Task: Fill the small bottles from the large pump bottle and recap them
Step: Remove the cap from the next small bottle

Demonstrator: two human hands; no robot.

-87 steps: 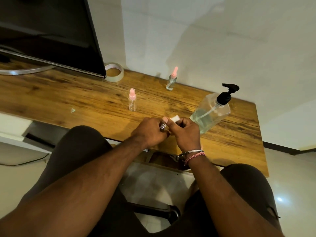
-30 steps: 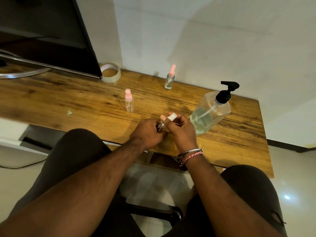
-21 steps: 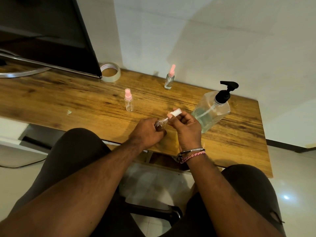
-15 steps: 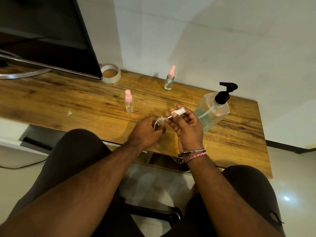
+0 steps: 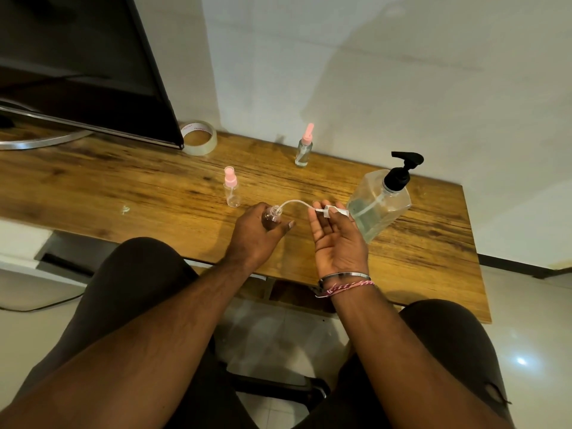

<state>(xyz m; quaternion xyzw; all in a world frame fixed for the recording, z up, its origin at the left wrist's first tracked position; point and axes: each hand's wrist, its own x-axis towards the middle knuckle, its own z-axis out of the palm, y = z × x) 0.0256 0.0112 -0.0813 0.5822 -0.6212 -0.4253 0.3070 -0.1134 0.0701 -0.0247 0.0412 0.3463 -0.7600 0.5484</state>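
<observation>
Head view: a wooden desk [image 5: 123, 184] runs across the middle of the frame, with a dark monitor [image 5: 77, 66] filling the upper left and a roll of tape [image 5: 198, 137] just beside its lower corner. The pump bottle [image 5: 379, 201], clear with a black pump and partly full, stands right of centre, just beyond the right hand [image 5: 335, 239]. That hand is turned palm up, its fingertips pinching a white cap [image 5: 332, 211] whose thin tube [image 5: 294, 203] arcs left, its end still inside the neck of the open bottle [image 5: 274, 213]. The left hand [image 5: 255, 233] is wrapped round this little bottle at the centre of the frame, above the desk's near edge. Two more small bottles with pink tops stand farther back: one [image 5: 231, 187] just left of centre, another [image 5: 303, 150] near the wall. Bracelets [image 5: 345, 283] circle the right wrist.
</observation>
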